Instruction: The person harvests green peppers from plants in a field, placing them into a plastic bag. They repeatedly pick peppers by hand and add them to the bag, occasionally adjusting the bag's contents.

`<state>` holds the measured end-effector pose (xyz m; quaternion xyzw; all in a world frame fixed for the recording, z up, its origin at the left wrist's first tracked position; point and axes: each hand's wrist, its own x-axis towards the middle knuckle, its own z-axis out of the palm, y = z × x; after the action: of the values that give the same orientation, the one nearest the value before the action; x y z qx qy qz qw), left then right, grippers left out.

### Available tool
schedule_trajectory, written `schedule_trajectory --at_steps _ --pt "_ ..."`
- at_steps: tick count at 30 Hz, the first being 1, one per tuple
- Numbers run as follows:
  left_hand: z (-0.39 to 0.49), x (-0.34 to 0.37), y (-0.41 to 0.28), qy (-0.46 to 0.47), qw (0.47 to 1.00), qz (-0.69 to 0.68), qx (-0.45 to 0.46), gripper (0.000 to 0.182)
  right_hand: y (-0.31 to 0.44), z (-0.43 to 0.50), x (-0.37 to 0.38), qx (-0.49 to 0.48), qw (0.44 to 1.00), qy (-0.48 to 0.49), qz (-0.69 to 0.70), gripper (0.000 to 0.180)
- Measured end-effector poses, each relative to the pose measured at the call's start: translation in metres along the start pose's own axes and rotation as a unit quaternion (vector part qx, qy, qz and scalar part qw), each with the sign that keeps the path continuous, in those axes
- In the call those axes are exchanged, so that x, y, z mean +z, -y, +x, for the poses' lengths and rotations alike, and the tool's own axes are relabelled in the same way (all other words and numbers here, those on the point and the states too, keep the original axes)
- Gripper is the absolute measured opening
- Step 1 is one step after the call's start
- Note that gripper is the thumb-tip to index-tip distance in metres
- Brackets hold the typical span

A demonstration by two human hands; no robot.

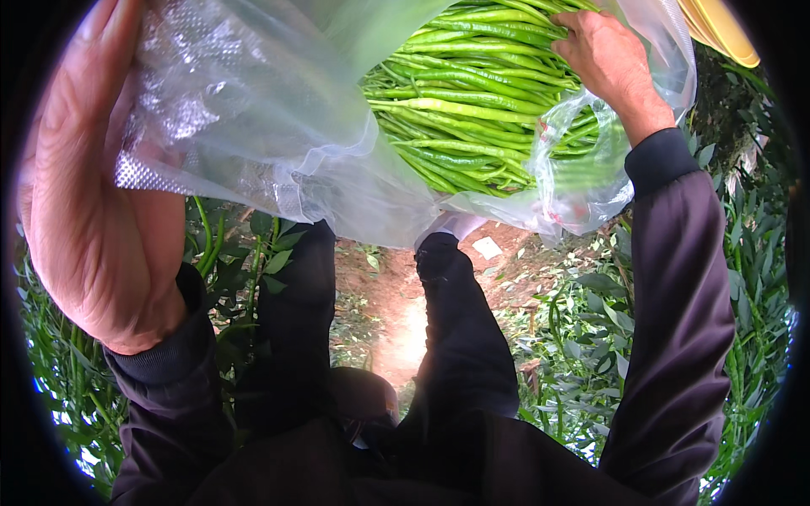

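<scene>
Long green chili peppers [468, 95] lie lengthwise in a thick pile inside a clear plastic bag [253, 139]. My left hand [95, 171] is raised at the far left against the textured edge of the bag, with part of the film over its palm; its fingertips are cut off by the picture's top edge. Reaching into the bag's right side, my right hand [604, 60] rests at the right ends of the upper peppers, thumb and forefinger bent towards them. Whether it pinches a pepper is unclear. Crumpled film with red marks lies below that hand.
Pepper plants [569, 341] with hanging pods stand on both sides. A reddish dirt path [392, 303] runs between my legs, with a white scrap [487, 247] on it. The rim of a yellow container [728, 31] shows at the upper right.
</scene>
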<state>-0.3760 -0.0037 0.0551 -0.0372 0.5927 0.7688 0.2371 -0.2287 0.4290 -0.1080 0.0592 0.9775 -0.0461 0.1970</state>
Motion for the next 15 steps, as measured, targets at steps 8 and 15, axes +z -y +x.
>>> schedule_trajectory --at_steps 8,15 --pt "0.001 0.008 0.011 0.041 0.995 0.071 0.055 0.040 0.013 0.000 0.016 -0.008 0.994 -0.046 0.096 0.026" --pt "0.001 0.021 0.011 0.009 0.990 0.138 0.037 0.039 0.021 0.013 0.016 0.012 0.996 0.079 0.028 0.034"
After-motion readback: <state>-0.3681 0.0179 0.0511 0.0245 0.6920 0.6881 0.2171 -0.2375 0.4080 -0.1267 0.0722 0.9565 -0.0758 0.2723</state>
